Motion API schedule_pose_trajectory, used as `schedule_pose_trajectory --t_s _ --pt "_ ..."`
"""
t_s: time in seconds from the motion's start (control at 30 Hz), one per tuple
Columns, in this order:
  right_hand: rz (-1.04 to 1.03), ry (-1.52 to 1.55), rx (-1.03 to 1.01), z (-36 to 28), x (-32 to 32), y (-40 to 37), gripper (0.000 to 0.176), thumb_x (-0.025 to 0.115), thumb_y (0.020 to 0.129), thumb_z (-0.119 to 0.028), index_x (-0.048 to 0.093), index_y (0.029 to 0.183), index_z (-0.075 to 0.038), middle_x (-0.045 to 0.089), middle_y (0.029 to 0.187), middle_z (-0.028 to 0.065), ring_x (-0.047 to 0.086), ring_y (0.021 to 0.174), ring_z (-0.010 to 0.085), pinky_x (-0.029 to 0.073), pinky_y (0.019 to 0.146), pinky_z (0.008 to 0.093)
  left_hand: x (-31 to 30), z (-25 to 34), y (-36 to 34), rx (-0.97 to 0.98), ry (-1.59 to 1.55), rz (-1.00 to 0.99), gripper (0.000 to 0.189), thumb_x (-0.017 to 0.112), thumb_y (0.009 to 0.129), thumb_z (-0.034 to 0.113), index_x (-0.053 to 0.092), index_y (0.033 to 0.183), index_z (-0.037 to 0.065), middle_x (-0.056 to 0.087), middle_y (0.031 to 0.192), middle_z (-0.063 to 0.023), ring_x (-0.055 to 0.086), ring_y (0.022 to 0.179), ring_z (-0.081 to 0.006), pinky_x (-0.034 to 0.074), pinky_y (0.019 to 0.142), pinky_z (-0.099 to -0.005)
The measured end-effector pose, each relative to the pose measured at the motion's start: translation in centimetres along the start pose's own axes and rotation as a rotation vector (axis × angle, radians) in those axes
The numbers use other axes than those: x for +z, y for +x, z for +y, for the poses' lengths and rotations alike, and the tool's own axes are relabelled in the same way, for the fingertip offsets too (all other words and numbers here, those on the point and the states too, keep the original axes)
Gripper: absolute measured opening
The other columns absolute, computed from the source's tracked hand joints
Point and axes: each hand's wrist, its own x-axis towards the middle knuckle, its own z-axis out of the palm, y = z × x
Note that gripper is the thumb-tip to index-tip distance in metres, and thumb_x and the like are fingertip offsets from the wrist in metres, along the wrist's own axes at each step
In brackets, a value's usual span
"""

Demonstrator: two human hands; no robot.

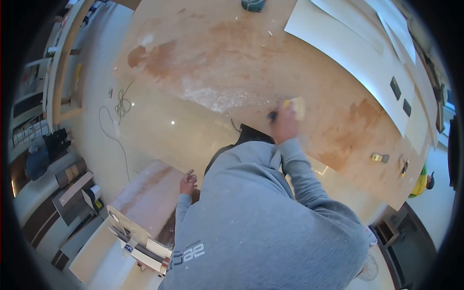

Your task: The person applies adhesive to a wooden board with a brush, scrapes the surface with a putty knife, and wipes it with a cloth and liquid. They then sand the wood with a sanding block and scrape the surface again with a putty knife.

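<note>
My right hand [285, 126] is closed round a blurred tool [298, 107] with a pale, broad end, a yellow patch and a dark part. It is over the large brown-stained board [319, 96], near the board's front edge. White shavings or dust [212, 98] lie along that edge to the left of the hand. My left hand [188, 182] hangs low at my side, its fingers loosely bent and apart, with nothing seen in them. Below it is a lower, pinkish board [145, 186].
White sheets [348, 53] lie at the board's right, with dark pads [396, 88] on them. A yellow scraper [380, 158] rests near the right corner. A cable [116, 130] runs over the floor. A wooden tool holder [140, 241] stands lower left. Another person [424, 182] is at far right.
</note>
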Motion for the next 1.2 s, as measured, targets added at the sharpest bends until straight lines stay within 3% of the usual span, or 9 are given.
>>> schedule_pose_trajectory --t_s 0.17,0.27,0.5,0.6,0.73,0.83,0.93,1.03,1.2 --pt "-0.405 0.865 -0.425 -14.3 2.2 -2.4 0.023 0.069 0.086 -0.005 0.069 0.109 -0.01 0.071 0.106 0.0163 0.066 0.107 0.0397 0.054 0.093 0.0444 -1.2 1.9 3.3 0.169 0.157 0.015 0.046 0.07 0.097 0.025 0.063 0.14 0.013 0.071 0.111 -0.0085 0.068 0.091 -0.016 0.059 0.069 -0.0304" --pt "-0.009 0.878 -0.86 -16.8 3.0 -2.0 0.024 0.069 0.089 -0.003 0.068 0.111 -0.01 0.068 0.118 0.0186 0.066 0.108 0.0401 0.052 0.094 0.0416 -5.1 3.3 3.8 0.196 0.109 0.068 0.045 0.068 0.098 0.026 0.063 0.14 0.012 0.071 0.11 -0.0091 0.068 0.09 -0.0162 0.06 0.07 -0.0318" --pt "0.505 0.115 -0.126 -5.8 2.9 -0.6 0.029 0.07 0.08 0.0 0.066 0.108 -0.008 0.061 0.126 0.0242 0.061 0.115 0.043 0.051 0.098 0.0473 -11.9 -11.1 6.7 0.036 0.137 0.065 0.048 0.069 0.09 0.011 0.065 0.138 0.009 0.073 0.11 -0.0119 0.071 0.093 -0.018 0.061 0.076 -0.0325" --pt "0.492 -0.04 -0.279 -11.3 8.2 -2.7 0.031 0.073 0.078 -0.001 0.067 0.107 -0.009 0.058 0.129 0.0275 0.06 0.113 0.0452 0.049 0.097 0.049 -13.5 -18.9 11.6 0.341 0.234 -0.056 0.052 0.07 0.084 0.005 0.066 0.136 0.009 0.074 0.116 -0.0147 0.074 0.096 -0.0214 0.062 0.078 -0.0337" --pt "-0.073 0.498 -0.752 -22.6 11.0 -5.3 0.03 0.076 0.076 -0.002 0.067 0.104 -0.01 0.062 0.125 0.0241 0.059 0.118 0.0439 0.048 0.102 0.0487 -14.7 -13.3 9.5 0.283 0.197 -0.049 0.052 0.073 0.082 0.005 0.067 0.134 0.008 0.073 0.118 -0.0178 0.075 0.094 -0.0222 0.062 0.078 -0.0346" --pt "0.03 0.659 -0.699 -22.6 9.4 -7.1 0.032 0.072 0.075 0.002 0.067 0.105 -0.01 0.066 0.11 0.0203 0.061 0.112 0.0404 0.049 0.099 0.047 -16.7 -13.1 10.0 0.261 0.095 -0.028 0.047 0.075 0.084 0.011 0.068 0.131 0.006 0.076 0.104 -0.0158 0.074 0.081 -0.0179 0.062 0.074 -0.0334" --pt "0.551 0.201 -0.225 -17.0 7.7 -9.1 0.026 0.067 0.078 0.004 0.069 0.1 -0.009 0.069 0.107 0.0173 0.065 0.103 0.0404 0.051 0.093 0.0479 -19.8 -14.2 11.5 0.185 0.048 -0.026 0.043 0.078 0.088 0.021 0.07 0.126 0.004 0.076 0.086 -0.0115 0.068 0.067 -0.0129 0.057 0.065 -0.0301" --pt "0.293 0.214 0.101 -14.2 11.2 -9.6 0.027 0.071 0.078 0.0 0.071 0.104 -0.01 0.069 0.106 0.0184 0.066 0.101 0.0406 0.053 0.091 0.0473 -21.2 -12.6 11.5 0.16 0.07 0.032 0.043 0.078 0.09 0.031 0.072 0.122 0.003 0.073 0.074 -0.0071 0.061 0.059 -0.0096 0.051 0.058 -0.0264" --pt "-0.029 0.709 -0.423 -27.4 15.4 -9.3 0.018 0.075 0.086 -0.007 0.073 0.104 -0.007 0.072 0.104 0.0173 0.068 0.108 0.0353 0.054 0.094 0.0427 -20.0 -4.9 13.8 0.474 0.073 -0.097 0.047 0.078 0.091 0.031 0.069 0.129 0.005 0.072 0.084 -0.0067 0.061 0.065 -0.0094 0.05 0.059 -0.0249"
